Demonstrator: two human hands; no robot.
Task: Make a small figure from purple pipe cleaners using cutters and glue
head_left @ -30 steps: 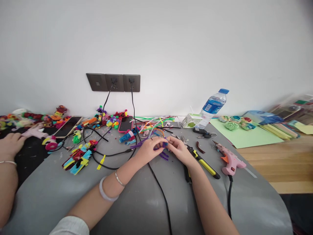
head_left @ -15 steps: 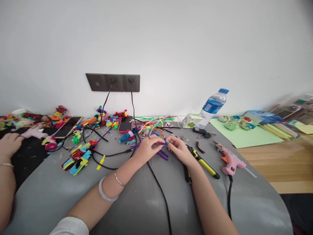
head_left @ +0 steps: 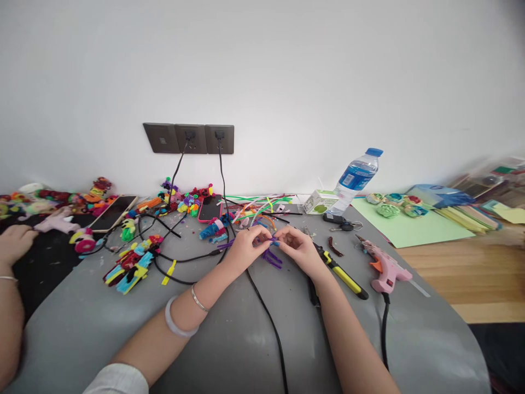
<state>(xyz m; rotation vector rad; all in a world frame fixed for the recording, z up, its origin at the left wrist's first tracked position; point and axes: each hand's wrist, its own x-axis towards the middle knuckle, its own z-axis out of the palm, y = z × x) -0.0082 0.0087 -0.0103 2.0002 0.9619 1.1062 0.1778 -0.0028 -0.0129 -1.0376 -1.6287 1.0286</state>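
My left hand [head_left: 249, 247] and my right hand [head_left: 296, 247] meet above the grey table, their fingertips pinched on a small purple pipe cleaner [head_left: 273, 238]. Most of that piece is hidden by the fingers. Just below the hands lie more purple pipe cleaners [head_left: 273, 260]. Behind the hands is a pile of coloured pipe cleaners [head_left: 262, 205]. Yellow-and-black pliers [head_left: 344, 276] rest beside my right wrist. To the left of my left forearm is a bundle of multicoloured pipe-cleaner pieces [head_left: 133, 265].
A pink glue gun [head_left: 389, 271] lies at the right with its cord running forward. A water bottle [head_left: 357, 178] leans against the wall near a small carton [head_left: 320, 202]. Black cables [head_left: 266, 312] cross the table. Another person's hand [head_left: 16, 243] rests at far left.
My fingertips have shifted slightly around the purple pipe cleaner, and my right hand has turned a little and moved slightly left. The things on the table have stayed in place.
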